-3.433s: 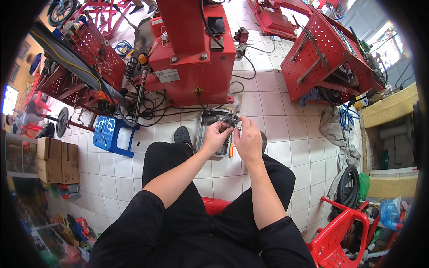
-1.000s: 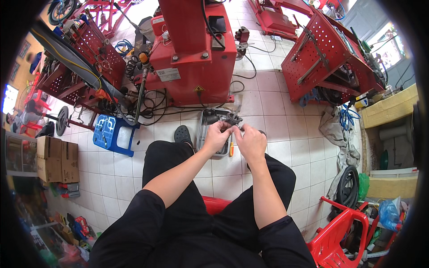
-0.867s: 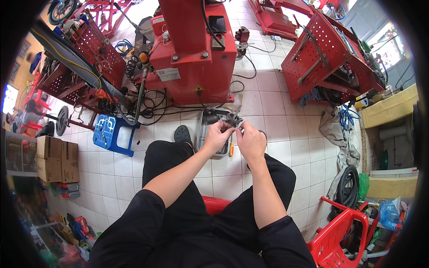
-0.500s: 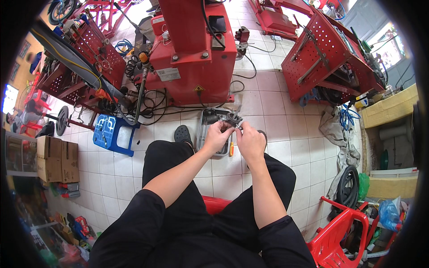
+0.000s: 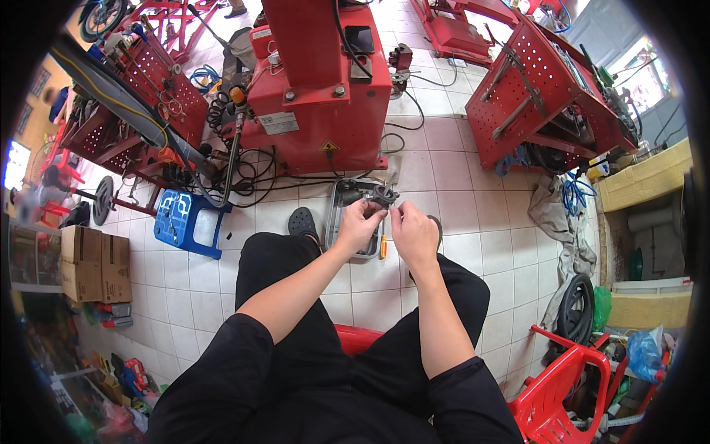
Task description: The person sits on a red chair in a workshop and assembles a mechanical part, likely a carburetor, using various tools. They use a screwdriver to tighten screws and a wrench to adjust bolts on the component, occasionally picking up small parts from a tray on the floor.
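While seated, left hand (image 5: 357, 226) grips small dark round part (image 5: 384, 195) over grey tray (image 5: 336, 214); right hand (image 5: 414, 233) pinches its 3 o'clock edge, probably so drops land in tray.

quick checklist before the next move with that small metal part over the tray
1. Left hand has a grip on the small dark metal part: ok.
2. Right hand at the part: fingertips meet it, exact hold cannot tell.
3. Part held above the grey metal tray on the floor: ok.
4. Yellow-handled screwdriver within reach by the tray: ok.
5. Black cables clear of the feet: ok, they lie by the red machine.
6. Part's condition: cannot tell, too small.
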A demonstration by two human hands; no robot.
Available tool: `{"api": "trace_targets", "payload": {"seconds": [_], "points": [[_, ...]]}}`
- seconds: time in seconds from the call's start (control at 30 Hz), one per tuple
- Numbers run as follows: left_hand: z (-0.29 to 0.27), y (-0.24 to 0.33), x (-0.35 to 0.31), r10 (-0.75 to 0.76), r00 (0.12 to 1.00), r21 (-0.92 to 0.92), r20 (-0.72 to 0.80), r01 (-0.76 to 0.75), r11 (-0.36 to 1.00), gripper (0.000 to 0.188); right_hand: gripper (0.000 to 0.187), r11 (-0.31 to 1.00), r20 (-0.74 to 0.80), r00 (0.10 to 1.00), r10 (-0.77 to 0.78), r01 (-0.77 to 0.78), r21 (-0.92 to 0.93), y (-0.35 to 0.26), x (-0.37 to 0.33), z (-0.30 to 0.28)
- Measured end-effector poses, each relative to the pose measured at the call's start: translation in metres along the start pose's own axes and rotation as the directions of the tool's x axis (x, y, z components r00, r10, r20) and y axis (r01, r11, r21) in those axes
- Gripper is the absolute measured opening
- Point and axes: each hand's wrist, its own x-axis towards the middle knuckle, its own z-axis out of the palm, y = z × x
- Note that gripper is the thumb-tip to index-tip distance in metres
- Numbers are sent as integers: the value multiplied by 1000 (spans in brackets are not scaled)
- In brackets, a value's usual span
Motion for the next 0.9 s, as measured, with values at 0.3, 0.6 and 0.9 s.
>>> {"api": "trace_targets", "payload": {"seconds": [0.3,0.6,0.9], "points": [[1,-8,2,56,998,-17,19,-56,998,7,28,1000,0,1000,3,-3,22,1,0,1],[1,-6,1,40,999,-38,10,-39,999,14,27,997,-47,999,8,-5,73,-3,-1,-3],[0,-5,1,44,999,-25,17,-44,999,15,24,998,-65,998,-13,16,54,-5,-1,-5]]}}
